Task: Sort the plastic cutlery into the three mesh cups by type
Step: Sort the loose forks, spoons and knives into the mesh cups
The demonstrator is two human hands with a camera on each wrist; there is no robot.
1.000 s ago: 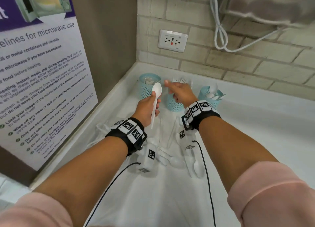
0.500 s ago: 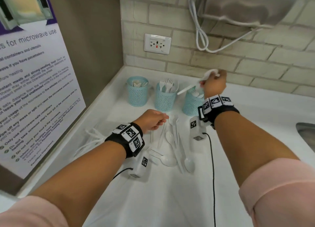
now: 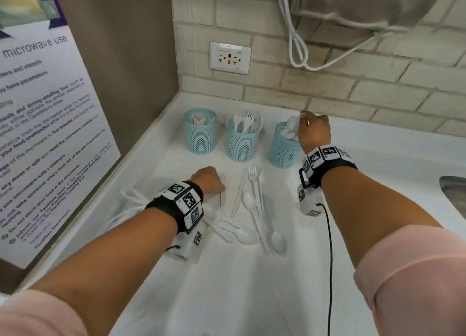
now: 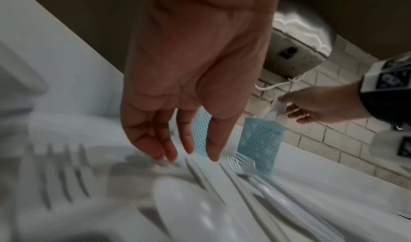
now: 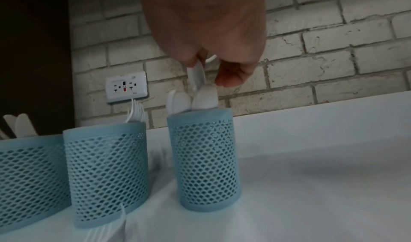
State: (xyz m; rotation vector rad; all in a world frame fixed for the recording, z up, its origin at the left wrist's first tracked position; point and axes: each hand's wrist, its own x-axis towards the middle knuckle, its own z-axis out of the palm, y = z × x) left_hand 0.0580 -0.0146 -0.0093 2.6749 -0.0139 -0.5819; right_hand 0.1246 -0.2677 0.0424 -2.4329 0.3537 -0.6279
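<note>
Three blue mesh cups stand in a row: the left cup (image 3: 200,136) has knives, the middle cup (image 3: 242,144) forks, the right cup (image 3: 283,149) spoons. My right hand (image 3: 302,120) hovers above the right cup (image 5: 204,158) and pinches a white spoon (image 5: 196,75), handle down among the spoons there. My left hand (image 3: 219,187) reaches down with straight fingers (image 4: 213,145), touching the counter beside a loose knife (image 4: 200,168). A fork (image 3: 254,181), a knife (image 3: 238,197) and spoons (image 3: 245,234) lie loose in front of the cups.
A poster (image 3: 50,134) leans on the left wall. A socket (image 3: 229,57) and a white cable (image 3: 300,48) are on the brick wall behind. Clear wrappers (image 3: 126,202) lie left of my left wrist. A metal sink edge (image 3: 454,192) shows at right.
The spoon went from my left hand to my right, which carried it over the right cup and now holds it lower there. My left hand dropped to the loose cutlery.
</note>
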